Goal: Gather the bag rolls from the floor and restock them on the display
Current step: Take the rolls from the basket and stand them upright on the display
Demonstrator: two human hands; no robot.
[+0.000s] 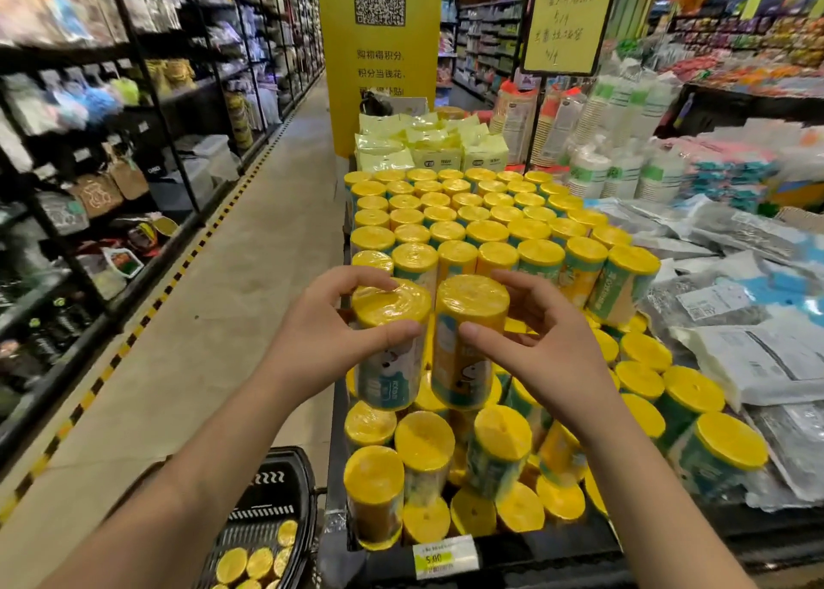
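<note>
Both hands are grasping. The left hand (330,325) holds one bag roll (390,352) near its yellow top, with the thumb on the near side and the fingers curved over the far edge. The right hand (550,343) holds a second roll (468,348) in the same way. These two rolls are upright, side by side and almost touching, above the middle of the display (333,504). Both forearms reach forward from the near edge.

On the display stand several dozen more rolls (486,232), in tight rows at the far part and looser at the near part, where some lean. One price tag (443,555) reads 5.00. One black basket (290,468), low at the near left, holds at least six rolls (261,562). Grey packets (758,356) lie to the right and pale yellow packets (428,147) at the far end.
</note>
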